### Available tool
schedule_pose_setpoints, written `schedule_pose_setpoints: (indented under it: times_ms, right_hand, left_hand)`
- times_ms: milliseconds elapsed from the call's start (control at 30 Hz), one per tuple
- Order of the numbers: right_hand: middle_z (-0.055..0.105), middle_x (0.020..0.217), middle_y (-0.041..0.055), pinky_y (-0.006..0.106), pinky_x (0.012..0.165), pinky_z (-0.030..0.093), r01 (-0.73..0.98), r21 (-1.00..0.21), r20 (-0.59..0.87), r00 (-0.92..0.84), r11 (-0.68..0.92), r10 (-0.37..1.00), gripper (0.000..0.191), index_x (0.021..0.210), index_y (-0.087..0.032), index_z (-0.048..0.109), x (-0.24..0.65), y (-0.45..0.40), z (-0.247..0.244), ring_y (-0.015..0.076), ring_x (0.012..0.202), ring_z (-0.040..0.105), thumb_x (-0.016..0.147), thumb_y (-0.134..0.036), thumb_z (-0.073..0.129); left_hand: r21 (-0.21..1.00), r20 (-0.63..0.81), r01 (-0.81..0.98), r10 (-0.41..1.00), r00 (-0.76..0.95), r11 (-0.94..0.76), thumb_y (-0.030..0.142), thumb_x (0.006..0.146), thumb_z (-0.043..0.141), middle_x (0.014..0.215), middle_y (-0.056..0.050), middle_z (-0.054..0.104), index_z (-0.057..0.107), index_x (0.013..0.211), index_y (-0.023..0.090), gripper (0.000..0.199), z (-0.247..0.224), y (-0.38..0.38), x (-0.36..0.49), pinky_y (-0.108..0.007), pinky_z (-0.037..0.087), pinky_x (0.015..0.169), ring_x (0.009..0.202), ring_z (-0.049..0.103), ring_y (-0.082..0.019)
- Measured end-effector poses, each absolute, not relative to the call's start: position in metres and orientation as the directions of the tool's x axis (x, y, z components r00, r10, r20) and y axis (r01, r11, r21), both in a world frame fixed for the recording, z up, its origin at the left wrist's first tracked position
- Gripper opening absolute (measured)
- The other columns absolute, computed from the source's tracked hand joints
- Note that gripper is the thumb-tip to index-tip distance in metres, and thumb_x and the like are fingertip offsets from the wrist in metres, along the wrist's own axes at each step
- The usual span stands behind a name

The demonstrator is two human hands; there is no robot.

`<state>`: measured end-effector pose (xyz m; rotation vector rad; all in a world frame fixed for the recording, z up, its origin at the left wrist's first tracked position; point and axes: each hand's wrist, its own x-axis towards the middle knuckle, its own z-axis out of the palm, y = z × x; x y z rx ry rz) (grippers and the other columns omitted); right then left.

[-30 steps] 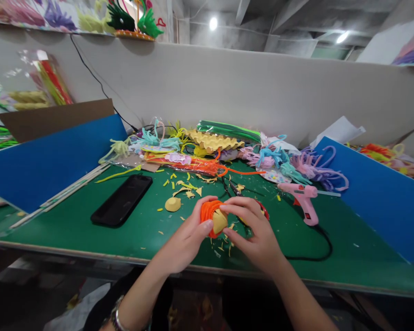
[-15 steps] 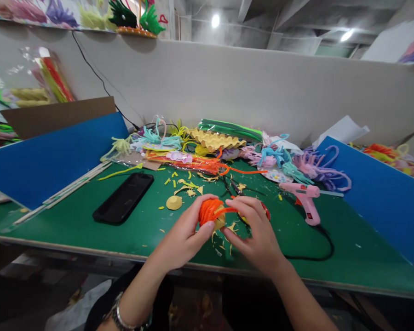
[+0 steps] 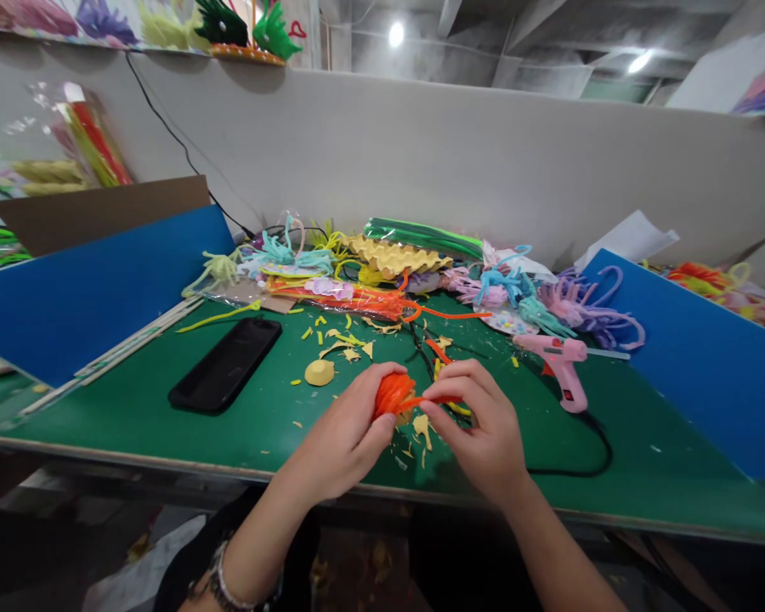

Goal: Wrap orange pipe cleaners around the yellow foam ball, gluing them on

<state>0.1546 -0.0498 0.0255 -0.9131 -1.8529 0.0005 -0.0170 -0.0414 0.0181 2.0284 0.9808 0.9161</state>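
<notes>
My left hand [image 3: 348, 435] is closed around a small cardboard egg-carton cup wrapped in orange pipe cleaner [image 3: 393, 393]. A bit of the cup's tan cardboard shows under the wrapping, close to my left thumb. Between thumb and fingers, my right hand [image 3: 483, 429] pinches the loose orange pipe cleaner strand [image 3: 413, 404], which runs taut from the cup. Part of the strand's far end sticks out above my right fingers. On the table left of my hands sits another tan egg-carton cup [image 3: 320, 372]. Tan cardboard scraps [image 3: 422, 429] lie just below and between the hands.
A black phone [image 3: 225, 365] lies on the green table [image 3: 127, 425] at left. To the right is a pink glue gun [image 3: 558, 365] with its cord. Bagged orange pipe cleaners [image 3: 370, 302], an egg carton [image 3: 395, 255] and blue side panels [image 3: 694, 365] stand farther out.
My right hand has shifted its pinch along the orange strand and lowered slightly, pulling it across the cup. The wrapped cup has turned in my left hand, with less tan cardboard showing.
</notes>
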Motion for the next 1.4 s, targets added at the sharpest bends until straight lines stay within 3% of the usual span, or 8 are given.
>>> schedule_pose_setpoints:
  times_ms: [567, 700, 867, 1133, 1400]
  right_hand:
    - [0.052, 0.066, -0.0023, 0.024, 0.058, 0.044, 0.662, -0.348, 0.805, -0.152, 0.664, 0.574, 0.012, 0.069, -0.020, 0.054, 0.1483, -0.0520, 0.0284, 0.0113, 0.064, 0.053, 0.077, -0.017, 0.061]
    - [0.052, 0.066, -0.0020, 0.026, 0.062, 0.045, 0.683, -0.330, 0.803, -0.160, 0.651, 0.575, 0.011, 0.069, -0.020, 0.054, 0.1479, -0.0521, 0.0274, 0.0116, 0.063, 0.053, 0.078, -0.017, 0.060]
    - [0.051, 0.066, -0.0017, 0.024, 0.056, 0.043, 0.674, -0.384, 0.776, -0.135, 0.631, 0.616, 0.012, 0.068, -0.020, 0.054, 0.1468, -0.0523, 0.0278, 0.0115, 0.062, 0.053, 0.077, -0.017, 0.061]
    - [0.054, 0.073, -0.0006, 0.025, 0.061, 0.045, 0.613, -0.486, 0.720, -0.123, 0.623, 0.683, 0.004, 0.074, -0.020, 0.059, 0.1512, -0.0514, 0.0275, 0.0125, 0.069, 0.055, 0.077, -0.018, 0.059]
    - [0.054, 0.068, -0.0012, 0.025, 0.058, 0.043, 0.658, -0.462, 0.733, -0.094, 0.594, 0.674, 0.010, 0.068, -0.020, 0.056, 0.1520, -0.0501, 0.0276, 0.0121, 0.063, 0.054, 0.076, -0.022, 0.063]
  left_hand:
    - [0.708, 0.366, 0.409, 0.795, 0.484, -0.576, 0.019, 0.082, 0.036, 0.114, -0.012, 0.054, 0.040, 0.117, 0.017, 0.035, 0.0190, -0.0432, -0.0123, -0.039, 0.043, 0.091, 0.104, 0.053, -0.021]
    - [0.660, 0.383, 0.445, 0.781, 0.494, -0.605, 0.017, 0.081, 0.036, 0.112, -0.012, 0.054, 0.040, 0.115, 0.017, 0.035, 0.0210, -0.0442, -0.0125, -0.039, 0.044, 0.089, 0.102, 0.053, -0.022]
    - [0.567, 0.423, 0.490, 0.744, 0.516, -0.662, 0.015, 0.079, 0.037, 0.107, -0.012, 0.056, 0.043, 0.110, 0.015, 0.032, 0.0240, -0.0440, -0.0152, -0.039, 0.044, 0.086, 0.099, 0.052, -0.023]
    - [0.668, 0.366, 0.438, 0.778, 0.510, -0.601, 0.015, 0.078, 0.036, 0.108, -0.011, 0.054, 0.041, 0.114, 0.014, 0.035, 0.0261, -0.0426, -0.0191, -0.036, 0.043, 0.086, 0.098, 0.053, -0.021]
    - [0.664, 0.367, 0.433, 0.770, 0.522, -0.610, 0.015, 0.079, 0.037, 0.108, -0.010, 0.054, 0.040, 0.113, 0.016, 0.034, 0.0256, -0.0431, -0.0187, -0.036, 0.043, 0.086, 0.098, 0.052, -0.020]
